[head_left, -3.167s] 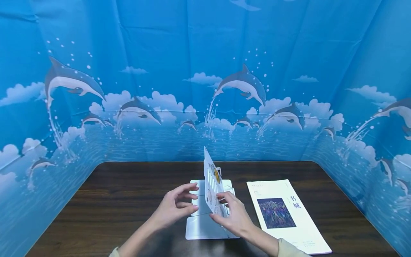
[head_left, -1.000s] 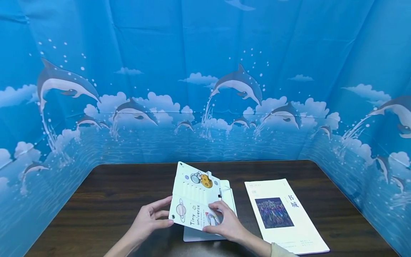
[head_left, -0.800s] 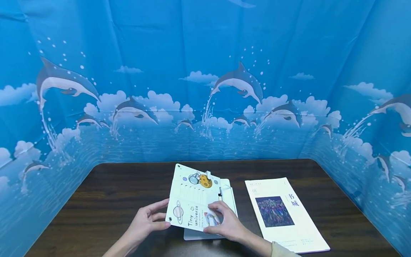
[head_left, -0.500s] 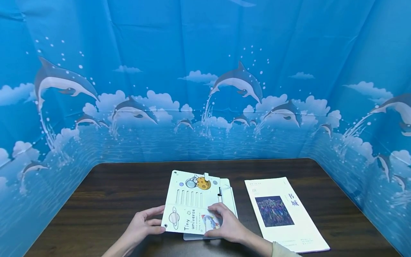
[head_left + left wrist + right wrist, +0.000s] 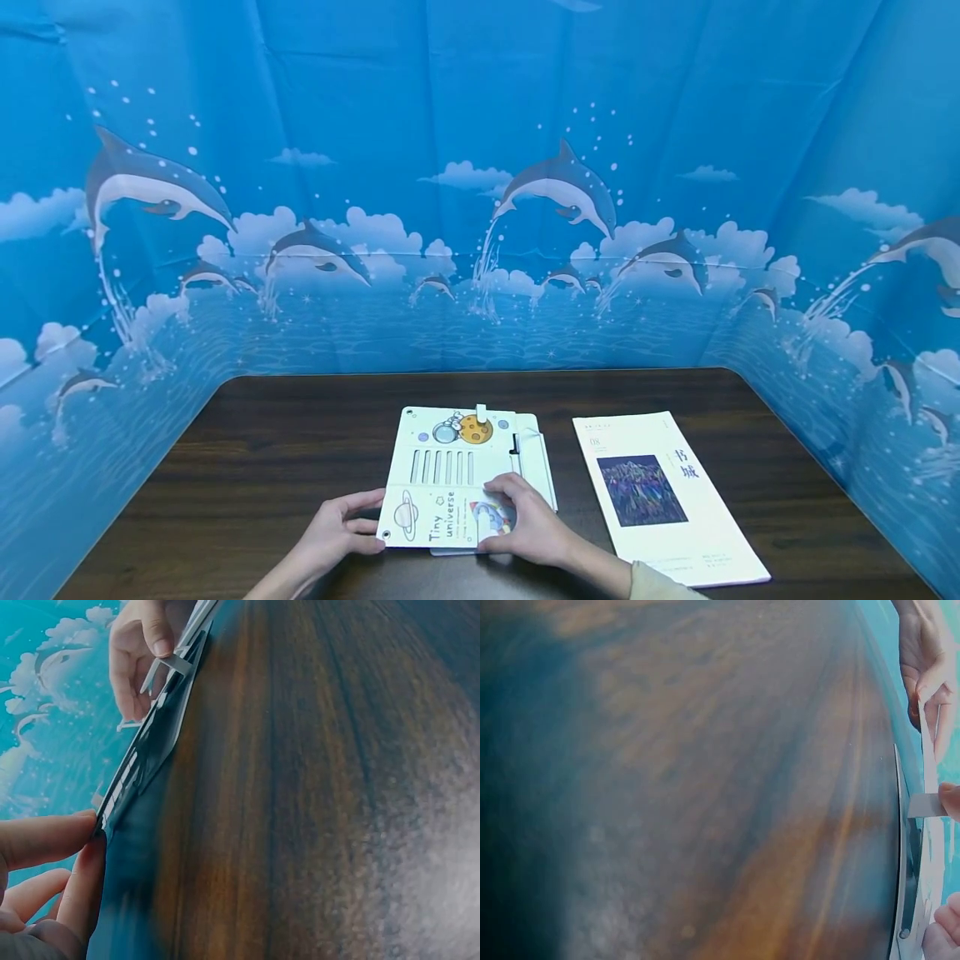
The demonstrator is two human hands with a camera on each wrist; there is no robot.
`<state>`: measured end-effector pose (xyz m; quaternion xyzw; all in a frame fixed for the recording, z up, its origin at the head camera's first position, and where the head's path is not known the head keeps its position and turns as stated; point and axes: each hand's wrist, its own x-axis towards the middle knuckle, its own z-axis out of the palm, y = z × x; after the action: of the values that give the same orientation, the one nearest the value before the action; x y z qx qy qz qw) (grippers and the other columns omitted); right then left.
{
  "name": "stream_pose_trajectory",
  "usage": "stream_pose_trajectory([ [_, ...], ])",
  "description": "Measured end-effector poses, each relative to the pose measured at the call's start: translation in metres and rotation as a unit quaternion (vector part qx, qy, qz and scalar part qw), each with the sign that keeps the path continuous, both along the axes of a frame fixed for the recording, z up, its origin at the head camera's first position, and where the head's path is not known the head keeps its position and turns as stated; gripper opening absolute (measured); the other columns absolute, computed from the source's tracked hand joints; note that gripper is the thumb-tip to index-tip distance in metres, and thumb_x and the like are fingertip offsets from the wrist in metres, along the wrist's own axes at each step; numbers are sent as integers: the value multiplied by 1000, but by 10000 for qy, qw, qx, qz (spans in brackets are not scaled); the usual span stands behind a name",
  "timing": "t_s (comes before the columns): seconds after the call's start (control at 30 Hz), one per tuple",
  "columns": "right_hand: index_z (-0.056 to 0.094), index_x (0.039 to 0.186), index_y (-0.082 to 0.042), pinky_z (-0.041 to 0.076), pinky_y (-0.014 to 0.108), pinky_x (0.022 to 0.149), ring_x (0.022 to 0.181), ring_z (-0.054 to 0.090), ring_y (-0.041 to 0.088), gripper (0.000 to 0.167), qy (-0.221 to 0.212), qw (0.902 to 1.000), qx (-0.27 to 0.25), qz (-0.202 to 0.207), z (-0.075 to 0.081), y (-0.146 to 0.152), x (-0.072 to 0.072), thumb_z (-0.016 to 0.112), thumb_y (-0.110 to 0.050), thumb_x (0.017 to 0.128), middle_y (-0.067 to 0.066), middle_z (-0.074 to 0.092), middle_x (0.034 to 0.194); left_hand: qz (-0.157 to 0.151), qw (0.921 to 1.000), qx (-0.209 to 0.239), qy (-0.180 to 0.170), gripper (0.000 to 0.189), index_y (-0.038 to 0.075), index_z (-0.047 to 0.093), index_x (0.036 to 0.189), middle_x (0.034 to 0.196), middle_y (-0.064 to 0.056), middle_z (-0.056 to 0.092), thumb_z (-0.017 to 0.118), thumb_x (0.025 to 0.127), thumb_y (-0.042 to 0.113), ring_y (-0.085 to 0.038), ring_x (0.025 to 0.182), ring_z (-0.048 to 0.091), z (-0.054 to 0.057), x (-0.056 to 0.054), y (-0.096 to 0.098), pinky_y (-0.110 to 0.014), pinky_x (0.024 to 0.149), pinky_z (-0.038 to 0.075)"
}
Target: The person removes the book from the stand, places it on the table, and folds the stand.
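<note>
Your left hand pinches the white panel at its lower-left corner. Your right hand grips its lower right edge, low centre of frame, above the bench.

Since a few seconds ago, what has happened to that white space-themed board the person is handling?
The printed board, which stood almost upright on edge, has been swung down to the left until it lies nearly flat over the white base. The left hand has gone from its middle to pinching its near left corner; the right hand stays on its near right part. The booklet has not moved.
</note>
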<state>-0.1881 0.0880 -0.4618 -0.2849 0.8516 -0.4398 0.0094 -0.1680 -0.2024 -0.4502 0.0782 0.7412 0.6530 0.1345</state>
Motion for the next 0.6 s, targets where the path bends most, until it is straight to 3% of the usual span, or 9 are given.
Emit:
stream_pose_trajectory([
  [0.33,56,111,2,44,27,88,99,51,16,65,151,9995,255,-70,-2,-1,-1,82,-31,61,5,53,110,96,9998,-110,100,69,-24,32,124,118,-34,49,66,64,-17,-28,88,64,-10,1,1,-28,68,53],
  [0.6,57,111,1,44,27,85,97,51,15,65,222,9991,347,-108,-2,-2,-1,82,-32,61,4,53,110,258,9992,-309,-6,69,-24,34,124,117,-34,50,66,63,-17,-29,88,64,-8,3,3,-30,68,53],
])
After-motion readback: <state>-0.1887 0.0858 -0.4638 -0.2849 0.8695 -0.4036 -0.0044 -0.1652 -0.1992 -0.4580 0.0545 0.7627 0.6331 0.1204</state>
